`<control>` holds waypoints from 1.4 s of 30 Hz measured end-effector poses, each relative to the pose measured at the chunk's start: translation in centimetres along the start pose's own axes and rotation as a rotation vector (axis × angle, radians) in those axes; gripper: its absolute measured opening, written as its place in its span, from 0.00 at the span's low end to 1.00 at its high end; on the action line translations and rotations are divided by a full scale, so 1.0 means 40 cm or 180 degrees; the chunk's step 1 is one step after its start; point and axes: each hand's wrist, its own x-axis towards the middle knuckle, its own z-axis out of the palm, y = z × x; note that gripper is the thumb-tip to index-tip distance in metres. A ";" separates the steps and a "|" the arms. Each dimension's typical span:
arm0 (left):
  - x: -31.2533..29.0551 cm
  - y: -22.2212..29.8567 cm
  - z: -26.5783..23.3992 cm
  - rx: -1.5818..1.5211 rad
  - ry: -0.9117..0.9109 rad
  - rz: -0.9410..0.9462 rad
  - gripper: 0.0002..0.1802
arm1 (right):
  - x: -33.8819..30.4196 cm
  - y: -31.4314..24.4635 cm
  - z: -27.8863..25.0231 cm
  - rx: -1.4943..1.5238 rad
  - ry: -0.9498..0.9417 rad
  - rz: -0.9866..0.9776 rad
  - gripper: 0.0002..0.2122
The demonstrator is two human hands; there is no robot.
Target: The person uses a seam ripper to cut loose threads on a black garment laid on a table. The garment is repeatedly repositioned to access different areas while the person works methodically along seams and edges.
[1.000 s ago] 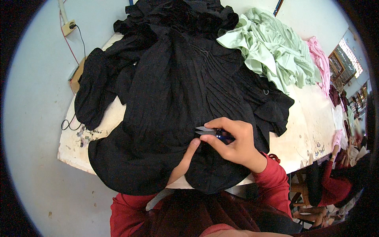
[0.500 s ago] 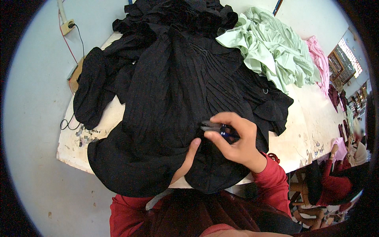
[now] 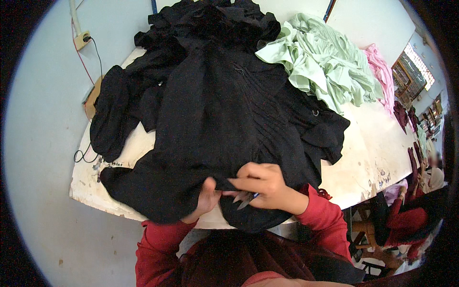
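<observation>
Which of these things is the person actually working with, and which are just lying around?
In use:
- black garment, pinched at its hem by the left hand
- small snips in the right hand

Lying about:
- pale green clothes
- pink cloth
- wall socket and its cable
- white table

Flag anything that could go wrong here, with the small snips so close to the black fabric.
The snips in the right hand point toward the left hand, which pinches the black garment right beside them: a finger might get nicked. Black folds bunch around the blades, so cloth could be cut too.
</observation>
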 end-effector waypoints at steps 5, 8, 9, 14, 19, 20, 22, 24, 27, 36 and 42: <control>0.046 0.052 0.103 -0.0916 0.0628 -0.0087 0.17 | -0.009 0.016 0.003 0.0546 -0.0030 0.0001 0.13; 0.047 0.064 0.112 -0.1094 0.0764 0.0082 0.20 | 0.001 0.020 -0.020 0.0648 0.0628 0.0501 0.10; 0.048 0.064 0.108 -0.1266 0.0705 0.0061 0.21 | 0.006 0.019 -0.027 0.0605 0.0699 0.0689 0.10; 0.055 0.058 0.104 -0.1560 0.0569 -0.0007 0.21 | 0.002 0.026 -0.021 0.0580 0.0841 0.1064 0.12; 0.053 0.057 0.103 -0.1625 0.0535 -0.0155 0.19 | -0.009 0.025 0.006 0.0078 0.0896 0.0690 0.15; 0.052 0.053 0.102 -0.1585 0.0580 -0.0131 0.18 | -0.013 0.026 0.011 -0.0076 0.0878 0.0612 0.16; 0.051 0.044 0.098 -0.1507 0.0668 -0.0082 0.18 | -0.017 0.024 0.013 -0.0546 0.0685 0.0376 0.16; 0.047 0.046 0.096 -0.1574 0.0542 0.0032 0.17 | -0.019 0.018 0.013 -0.0992 0.0485 0.0251 0.18; 0.043 0.049 0.097 -0.1329 0.0537 -0.0109 0.18 | -0.022 0.028 0.008 -0.0561 0.0403 0.0295 0.22; 0.046 0.049 0.114 -0.1018 0.0704 0.0119 0.19 | 0.002 0.017 -0.042 0.0368 0.0620 0.1284 0.15; 0.046 0.059 0.113 -0.1227 0.0711 -0.0006 0.20 | 0.025 -0.010 -0.062 -0.0667 0.0469 0.0908 0.09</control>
